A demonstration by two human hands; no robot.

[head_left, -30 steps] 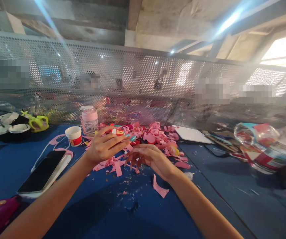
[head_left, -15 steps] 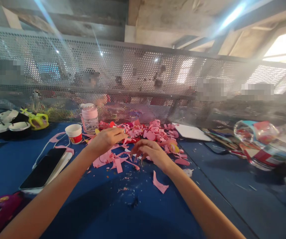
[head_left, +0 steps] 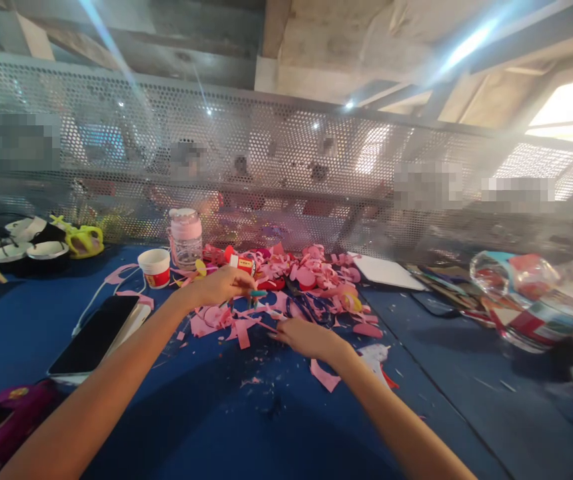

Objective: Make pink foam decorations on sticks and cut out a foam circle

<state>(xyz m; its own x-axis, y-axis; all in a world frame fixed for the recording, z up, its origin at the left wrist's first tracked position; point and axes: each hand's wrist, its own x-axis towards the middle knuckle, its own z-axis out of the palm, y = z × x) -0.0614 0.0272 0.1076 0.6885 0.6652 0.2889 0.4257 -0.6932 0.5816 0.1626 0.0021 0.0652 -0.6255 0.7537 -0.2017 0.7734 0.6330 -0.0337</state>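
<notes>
My left hand (head_left: 224,285) is over the near left side of a pile of pink paper scraps (head_left: 311,267), its fingers closed on a small teal stick-like piece (head_left: 258,293). Lower and to the right, my right hand (head_left: 311,339) has its fingers drawn together at the pile's near edge. A thin pink strip (head_left: 268,327) lies at those fingertips, but whether they grip it is unclear. Just behind my left hand is a small red and white container (head_left: 243,265). Beside my right forearm lies a whitish object (head_left: 375,355), partly covered, with a curved pink scrap (head_left: 324,377) near it.
On the blue table (head_left: 206,427), a phone (head_left: 94,337), a paper cup (head_left: 154,268) and a pink-lidded bottle (head_left: 185,237) stand or lie at left. A white sheet (head_left: 389,272) and clear plastic containers (head_left: 541,313) are at right. A perforated metal screen (head_left: 286,153) rises behind.
My left hand has moved slightly down, and a teal piece now shows at its fingers. My right hand has come lower, its fingers drawing together. More of the whitish object is uncovered.
</notes>
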